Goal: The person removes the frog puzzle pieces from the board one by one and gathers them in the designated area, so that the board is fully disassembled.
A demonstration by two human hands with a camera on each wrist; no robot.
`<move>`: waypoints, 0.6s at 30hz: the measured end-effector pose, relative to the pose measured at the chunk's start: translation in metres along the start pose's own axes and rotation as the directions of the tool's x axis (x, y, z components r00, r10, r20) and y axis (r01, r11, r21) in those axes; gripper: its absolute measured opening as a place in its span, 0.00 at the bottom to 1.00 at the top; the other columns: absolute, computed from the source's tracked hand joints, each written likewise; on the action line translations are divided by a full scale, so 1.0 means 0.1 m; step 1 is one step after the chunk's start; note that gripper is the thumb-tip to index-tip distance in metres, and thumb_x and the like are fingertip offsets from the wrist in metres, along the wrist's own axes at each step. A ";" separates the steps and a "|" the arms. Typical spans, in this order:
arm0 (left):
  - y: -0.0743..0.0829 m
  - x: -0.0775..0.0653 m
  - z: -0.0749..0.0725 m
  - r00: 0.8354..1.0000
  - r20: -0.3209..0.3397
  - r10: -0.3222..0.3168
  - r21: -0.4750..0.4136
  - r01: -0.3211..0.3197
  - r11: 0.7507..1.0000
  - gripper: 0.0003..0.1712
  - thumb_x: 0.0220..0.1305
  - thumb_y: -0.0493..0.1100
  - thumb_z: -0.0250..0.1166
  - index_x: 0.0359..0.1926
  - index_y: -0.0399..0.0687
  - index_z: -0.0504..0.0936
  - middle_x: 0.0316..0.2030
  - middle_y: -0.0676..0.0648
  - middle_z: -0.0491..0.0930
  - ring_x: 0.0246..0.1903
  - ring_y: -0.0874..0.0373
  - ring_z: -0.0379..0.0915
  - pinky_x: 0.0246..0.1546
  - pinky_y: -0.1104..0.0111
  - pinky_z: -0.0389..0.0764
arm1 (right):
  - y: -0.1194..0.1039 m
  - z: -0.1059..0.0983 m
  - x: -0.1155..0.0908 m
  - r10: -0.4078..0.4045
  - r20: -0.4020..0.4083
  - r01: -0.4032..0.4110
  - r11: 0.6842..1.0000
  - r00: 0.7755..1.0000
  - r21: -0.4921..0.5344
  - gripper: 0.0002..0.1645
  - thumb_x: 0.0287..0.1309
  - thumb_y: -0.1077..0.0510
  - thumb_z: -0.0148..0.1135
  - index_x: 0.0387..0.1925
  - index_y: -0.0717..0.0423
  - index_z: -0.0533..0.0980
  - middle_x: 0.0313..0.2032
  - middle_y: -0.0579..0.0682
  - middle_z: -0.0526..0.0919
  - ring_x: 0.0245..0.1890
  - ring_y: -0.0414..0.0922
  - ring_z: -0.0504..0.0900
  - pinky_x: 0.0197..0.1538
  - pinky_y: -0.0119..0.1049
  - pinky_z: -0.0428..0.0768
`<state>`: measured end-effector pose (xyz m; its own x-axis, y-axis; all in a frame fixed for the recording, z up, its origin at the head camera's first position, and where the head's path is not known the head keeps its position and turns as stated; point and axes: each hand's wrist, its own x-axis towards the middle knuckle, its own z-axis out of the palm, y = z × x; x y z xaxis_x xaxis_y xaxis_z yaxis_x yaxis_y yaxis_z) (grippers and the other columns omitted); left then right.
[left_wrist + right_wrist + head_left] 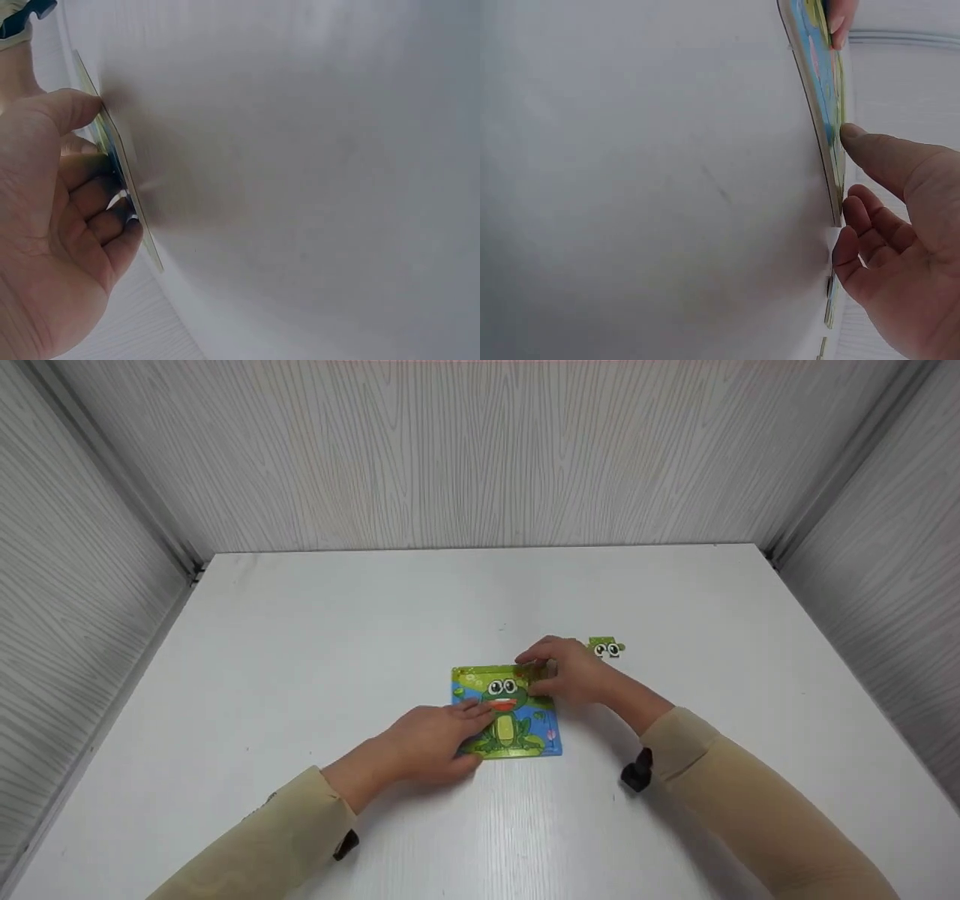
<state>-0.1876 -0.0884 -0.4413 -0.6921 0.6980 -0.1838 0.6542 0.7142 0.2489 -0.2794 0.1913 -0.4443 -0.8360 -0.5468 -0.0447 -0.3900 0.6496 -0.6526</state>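
Note:
A square frog jigsaw puzzle (508, 735) lies on the white table, its green frog with white eyes and red mouth facing up. My left hand (435, 742) rests its extended fingers across the puzzle's left side, the thumb by the near edge. In the left wrist view, those fingers (94, 199) lie against the board's face. At the far right corner, my right hand (574, 671) touches the puzzle with its thumb, the other fingers bent near the far edge. No loose piece shows between them. The area beneath this hand is partly hidden.
Just beyond the right hand lies a loose green puzzle piece (604, 647) with two printed eyes, partly covered by the hand. Pale wood-grain panels (480, 457) enclose the white table (337, 622) at the back and both sides.

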 end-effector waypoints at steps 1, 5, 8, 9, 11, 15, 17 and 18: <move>0.00 0.00 0.00 1.000 -0.001 -0.001 0.000 0.001 1.000 0.39 0.77 0.57 0.57 0.82 0.50 0.64 0.80 0.51 0.62 0.78 0.51 0.60 0.62 0.50 0.79 | 0.01 0.00 0.00 -0.004 0.003 0.004 1.000 1.000 0.001 0.27 0.63 0.58 0.77 0.63 0.53 0.83 0.56 0.49 0.84 0.55 0.49 0.81 0.61 0.50 0.79; 0.03 0.01 -0.02 1.000 -0.002 -0.001 0.007 0.001 1.000 0.40 0.77 0.57 0.58 0.83 0.51 0.62 0.80 0.50 0.62 0.79 0.50 0.59 0.64 0.50 0.78 | 0.02 0.01 0.02 -0.013 0.020 0.013 1.000 1.000 -0.001 0.26 0.64 0.58 0.76 0.63 0.53 0.83 0.56 0.49 0.84 0.55 0.48 0.81 0.61 0.50 0.79; 0.07 0.03 -0.06 1.000 -0.001 0.015 0.027 -0.015 1.000 0.42 0.77 0.59 0.58 0.84 0.52 0.59 0.81 0.48 0.61 0.79 0.49 0.57 0.67 0.50 0.75 | 0.01 -0.01 0.03 -0.002 0.038 0.002 1.000 0.999 -0.009 0.25 0.65 0.57 0.75 0.63 0.52 0.84 0.56 0.48 0.84 0.55 0.48 0.81 0.62 0.49 0.78; 0.08 0.05 -0.07 1.000 -0.002 0.021 0.034 -0.021 0.999 0.42 0.77 0.59 0.58 0.84 0.52 0.58 0.81 0.48 0.61 0.79 0.49 0.57 0.68 0.50 0.75 | 0.01 -0.01 0.03 0.003 0.041 -0.003 1.000 0.999 -0.009 0.25 0.65 0.57 0.75 0.62 0.52 0.84 0.56 0.48 0.83 0.55 0.47 0.81 0.62 0.48 0.78; 0.10 0.08 -0.08 0.999 0.001 0.032 0.051 -0.032 0.998 0.43 0.78 0.61 0.58 0.85 0.52 0.58 0.81 0.47 0.60 0.80 0.48 0.56 0.70 0.51 0.72 | 0.01 -0.01 0.03 0.008 0.046 -0.008 1.000 0.999 -0.013 0.24 0.66 0.57 0.75 0.62 0.52 0.84 0.56 0.48 0.83 0.55 0.47 0.80 0.62 0.48 0.78; 0.13 0.18 -0.07 0.999 0.009 0.038 0.087 -0.039 0.995 0.44 0.78 0.63 0.57 0.84 0.51 0.58 0.81 0.46 0.59 0.80 0.49 0.54 0.73 0.53 0.69 | 0.02 0.00 0.03 0.013 0.060 -0.012 1.000 0.998 -0.020 0.22 0.66 0.58 0.74 0.61 0.51 0.84 0.56 0.47 0.83 0.56 0.46 0.80 0.63 0.47 0.78; 0.13 0.21 -0.05 0.999 0.016 0.034 0.096 -0.036 0.995 0.44 0.78 0.64 0.57 0.84 0.50 0.58 0.82 0.46 0.58 0.81 0.49 0.53 0.74 0.54 0.67 | 0.03 0.00 0.03 0.012 0.068 -0.010 1.000 0.998 -0.022 0.22 0.67 0.57 0.74 0.61 0.50 0.84 0.57 0.46 0.82 0.57 0.46 0.80 0.64 0.46 0.77; 0.13 0.23 -0.04 0.999 0.020 0.033 0.099 -0.035 0.994 0.44 0.78 0.65 0.56 0.84 0.51 0.58 0.82 0.46 0.58 0.81 0.49 0.52 0.75 0.54 0.66 | 0.04 0.00 0.03 0.009 0.069 -0.008 1.000 0.998 -0.021 0.22 0.67 0.57 0.74 0.61 0.50 0.84 0.57 0.46 0.82 0.58 0.46 0.79 0.64 0.46 0.77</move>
<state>-0.1959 -0.0635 -0.4383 -0.6639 0.7223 -0.1940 0.7051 0.6909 0.1594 -0.2830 0.1919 -0.4471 -0.8112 -0.5757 -0.1025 -0.3913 0.6646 -0.6365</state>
